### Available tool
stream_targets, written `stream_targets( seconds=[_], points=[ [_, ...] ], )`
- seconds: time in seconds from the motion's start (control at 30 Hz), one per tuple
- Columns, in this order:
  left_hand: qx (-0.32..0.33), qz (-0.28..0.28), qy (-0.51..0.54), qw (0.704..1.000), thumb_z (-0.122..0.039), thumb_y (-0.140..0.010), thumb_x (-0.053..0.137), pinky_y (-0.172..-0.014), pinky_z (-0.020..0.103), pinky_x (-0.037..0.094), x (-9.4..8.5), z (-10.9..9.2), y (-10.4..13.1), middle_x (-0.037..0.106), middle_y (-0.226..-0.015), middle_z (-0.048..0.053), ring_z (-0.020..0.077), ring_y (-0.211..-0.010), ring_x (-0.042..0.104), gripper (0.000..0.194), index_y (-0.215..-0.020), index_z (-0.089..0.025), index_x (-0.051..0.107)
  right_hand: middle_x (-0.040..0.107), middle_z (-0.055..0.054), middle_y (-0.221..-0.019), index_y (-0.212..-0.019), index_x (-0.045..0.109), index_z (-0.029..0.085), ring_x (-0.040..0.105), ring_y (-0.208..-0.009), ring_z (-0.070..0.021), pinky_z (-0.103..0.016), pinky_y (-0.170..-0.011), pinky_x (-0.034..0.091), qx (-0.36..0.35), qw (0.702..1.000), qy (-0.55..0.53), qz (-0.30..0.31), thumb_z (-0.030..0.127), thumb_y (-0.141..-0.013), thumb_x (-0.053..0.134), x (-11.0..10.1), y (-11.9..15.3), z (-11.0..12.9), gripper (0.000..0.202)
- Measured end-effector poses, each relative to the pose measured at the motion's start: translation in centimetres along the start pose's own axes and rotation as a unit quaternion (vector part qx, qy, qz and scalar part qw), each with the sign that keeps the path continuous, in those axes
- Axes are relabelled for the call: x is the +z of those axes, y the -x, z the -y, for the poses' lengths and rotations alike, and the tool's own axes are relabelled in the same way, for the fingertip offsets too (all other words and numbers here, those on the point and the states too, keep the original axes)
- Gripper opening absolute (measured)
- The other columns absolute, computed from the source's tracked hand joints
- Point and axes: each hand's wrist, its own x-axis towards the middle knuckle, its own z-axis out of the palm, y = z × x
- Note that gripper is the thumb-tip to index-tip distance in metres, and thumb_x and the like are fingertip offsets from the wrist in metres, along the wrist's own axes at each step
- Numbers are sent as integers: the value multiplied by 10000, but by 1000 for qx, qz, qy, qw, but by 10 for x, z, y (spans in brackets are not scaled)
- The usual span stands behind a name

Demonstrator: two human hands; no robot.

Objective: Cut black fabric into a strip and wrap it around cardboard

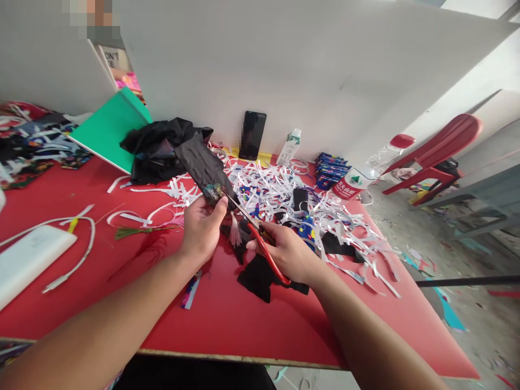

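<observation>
My left hand (202,230) pinches a strip of black fabric (202,158) near its end, where a glittery multicoloured patch shows beside the thumb. The strip runs back to a bunched heap of black cloth (156,143). In my right hand (290,249) are red-handled scissors (266,250), fingers in the loops. Their blades point up and left and meet the black strip right by my left thumb. A pale pink tassel (235,232) hangs just below the blades. Black fabric scraps (257,277) lie on the table under my hands.
White paper-like strips (264,184) cover the middle of the red table (227,330). Behind them stand a black phone (252,135), a small carton (289,147), stacked blue packets (331,170) and a water bottle (353,181). A green board (109,130) and white power bank (36,260) are at left.
</observation>
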Motion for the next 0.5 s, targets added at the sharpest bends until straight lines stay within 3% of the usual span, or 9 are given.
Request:
stream_targets(
  seconds=[0.2, 0.33, 0.5],
  points=[
    [-8, 6, -17, 1000, -530, -718, 954, -552, 274, 615, 1, -1, 0, 769, -767, 9, 185, -602, 746, 458, -906, -187, 715, 443, 66, -631, -915, 718, 193, 310, -611, -128, -269, -543, 275, 27, 999, -32, 7, 701, -868, 711, 3, 0, -1, 510],
    [-23, 5, -4, 1000, -540, -676, 974, -539, 290, 621, 3, -2, 0, 753, -731, 3, 187, -571, 736, 489, -874, -189, 695, 383, 66, -616, -792, 661, 194, 289, -593, -120, -271, -511, 231, 43, 997, -52, 23, 709, -853, 716, 3, -2, -4, 522],
    [-43, 18, 1, 999, -530, -630, 996, -537, 290, 627, 2, -2, 0, 782, -778, 24, 190, -583, 745, 521, -889, -173, 719, 567, 23, -740, -926, 689, 186, 429, -680, -148, -274, -617, 353, -21, 997, -57, 40, 694, -916, 653, -1, -1, -3, 509]
  ],
)
